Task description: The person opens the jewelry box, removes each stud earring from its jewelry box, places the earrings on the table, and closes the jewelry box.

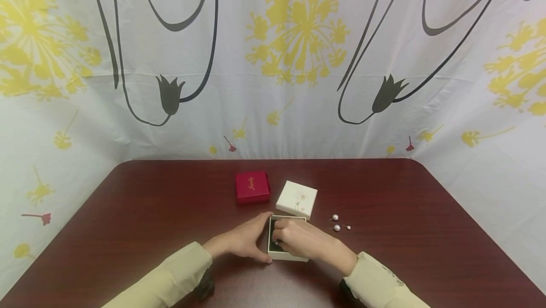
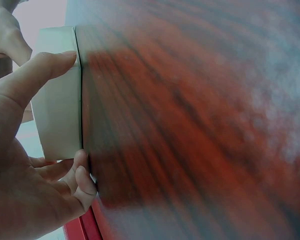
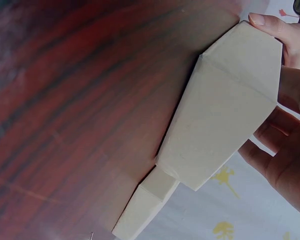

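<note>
An open white box (image 1: 288, 256) with a dark lining stands before me on the table. My left hand (image 1: 245, 238) holds it at the left side, thumb at the near corner and fingers at the far one; the left wrist view shows the thumb on the box's pale wall (image 2: 62, 110). Over the box, my right hand (image 1: 304, 239) reaches inside with curled fingers. A tiny pale thing (image 1: 277, 242) shows at its fingertips, too small to tell its kind. Several fingertips are hidden in the right wrist view by the box wall (image 3: 215, 115).
Behind the box lies a white lid (image 1: 298, 197) with a flower print. A red box (image 1: 252, 187) with gold lettering sits farther left. Right of the white box lie two larger pearl earrings (image 1: 337, 228) and a smaller one (image 1: 349, 228). A patterned curtain (image 1: 273, 123) hangs behind the table (image 1: 170, 194).
</note>
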`<state>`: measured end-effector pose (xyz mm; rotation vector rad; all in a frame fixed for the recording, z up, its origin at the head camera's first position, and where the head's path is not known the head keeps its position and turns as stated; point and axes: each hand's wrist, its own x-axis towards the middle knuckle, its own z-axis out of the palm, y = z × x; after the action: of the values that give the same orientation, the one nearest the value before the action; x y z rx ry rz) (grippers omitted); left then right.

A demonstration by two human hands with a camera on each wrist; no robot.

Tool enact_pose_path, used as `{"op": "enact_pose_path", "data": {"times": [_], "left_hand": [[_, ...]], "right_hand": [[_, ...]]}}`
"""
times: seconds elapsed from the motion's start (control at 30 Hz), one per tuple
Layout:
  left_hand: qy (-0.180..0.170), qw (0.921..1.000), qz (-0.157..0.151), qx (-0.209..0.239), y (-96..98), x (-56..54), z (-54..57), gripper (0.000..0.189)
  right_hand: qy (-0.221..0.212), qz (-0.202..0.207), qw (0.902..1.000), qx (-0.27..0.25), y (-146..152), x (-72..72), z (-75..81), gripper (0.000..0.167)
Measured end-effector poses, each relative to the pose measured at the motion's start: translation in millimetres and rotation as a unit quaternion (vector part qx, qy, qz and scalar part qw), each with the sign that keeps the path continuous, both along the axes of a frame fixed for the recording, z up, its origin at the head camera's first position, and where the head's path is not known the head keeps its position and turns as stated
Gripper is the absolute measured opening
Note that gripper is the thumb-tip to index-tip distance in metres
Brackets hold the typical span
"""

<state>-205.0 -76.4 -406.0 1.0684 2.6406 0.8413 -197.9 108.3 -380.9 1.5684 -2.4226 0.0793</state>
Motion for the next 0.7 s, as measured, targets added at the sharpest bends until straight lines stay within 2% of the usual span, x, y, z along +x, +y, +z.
{"op": "enact_pose_path", "data": {"times": [0.7], "left_hand": [[-0.004, 0.9999, 0.000, -0.010, 0.1, -0.4, 0.4, 0.090]], "right_hand": [[0.020, 0.000, 0.9998, -0.010, -1.3, -2.2, -3.9, 0.011]]}}
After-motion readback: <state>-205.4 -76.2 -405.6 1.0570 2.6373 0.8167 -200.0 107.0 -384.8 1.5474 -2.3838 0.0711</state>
